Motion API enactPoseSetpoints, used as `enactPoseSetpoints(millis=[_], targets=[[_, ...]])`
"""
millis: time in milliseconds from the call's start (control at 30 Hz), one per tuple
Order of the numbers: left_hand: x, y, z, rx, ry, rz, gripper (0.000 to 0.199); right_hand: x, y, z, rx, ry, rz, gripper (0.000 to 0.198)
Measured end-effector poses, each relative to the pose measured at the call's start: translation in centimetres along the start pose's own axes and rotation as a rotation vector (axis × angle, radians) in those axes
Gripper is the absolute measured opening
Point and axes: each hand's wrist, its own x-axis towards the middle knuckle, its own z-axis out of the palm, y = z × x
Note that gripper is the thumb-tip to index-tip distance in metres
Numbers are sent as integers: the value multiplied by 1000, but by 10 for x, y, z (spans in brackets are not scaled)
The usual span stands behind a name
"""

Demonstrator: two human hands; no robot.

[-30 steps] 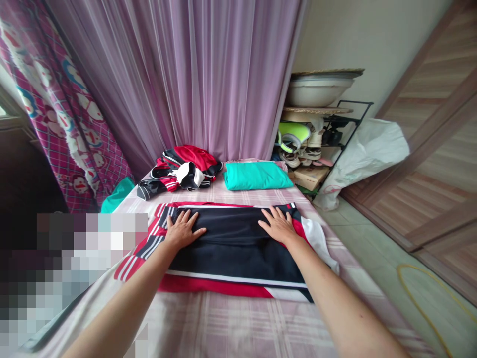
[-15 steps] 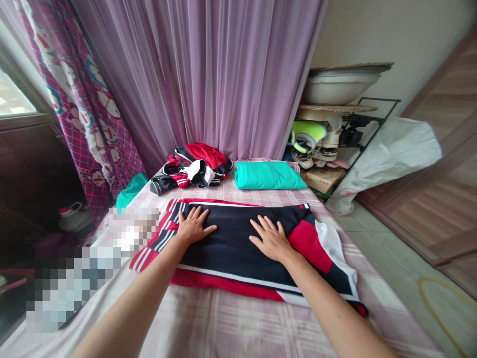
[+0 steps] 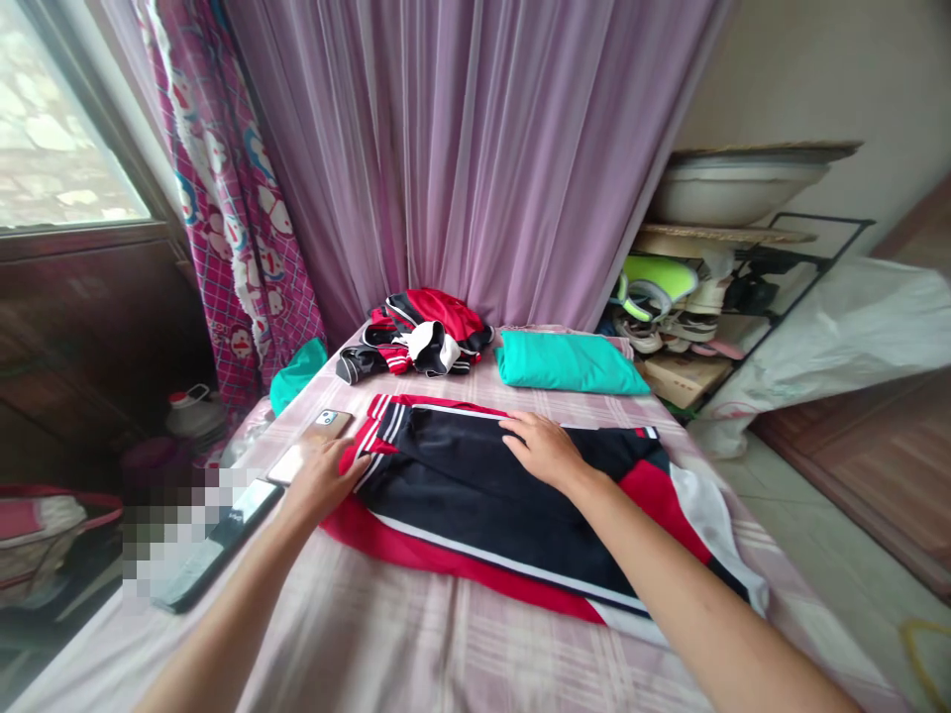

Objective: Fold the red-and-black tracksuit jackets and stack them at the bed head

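A red, black and white track jacket point(image 3: 475, 495) lies folded flat across the bed, its striped ribbed edges at the left and a red and white part at the right. My right hand point(image 3: 546, 451) rests palm down on the black cloth near the far edge, fingers stretched out. At the striped left end is my left hand point(image 3: 319, 480), thumb apart from the fingers on the ribbing; its fingertips are partly hidden. Just beyond my left hand is a phone with a camera bump point(image 3: 332, 423). A darker phone point(image 3: 223, 545) lies nearer, partly blurred out.
Behind the jacket are a heap of red and black clothes point(image 3: 431, 332) and a folded teal cloth point(image 3: 569, 361). Another teal cloth point(image 3: 298, 374) hangs at the bed's left edge. A shoe rack point(image 3: 788, 287) and a white plastic bag point(image 3: 839, 337) stand at the right.
My left hand has moved left, from the black cloth to the striped end, and the ribbing there has shifted inward. My right hand has slid toward the far edge. The view has turned left.
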Motion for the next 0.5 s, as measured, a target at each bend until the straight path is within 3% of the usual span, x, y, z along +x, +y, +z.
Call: enactPoseSetpoints(millis=[100,267,500], targets=[[-19,-21,-5,-33,-110,-170,65,58,-40,0,40,-37,-116,32],[-28,-30,-10,-43,-240,-231,63,142,-101,25,89,-168,-227,34],[-24,-37,-12,16,-380,-303,49,193,-120,61,119,-398,-256,47]])
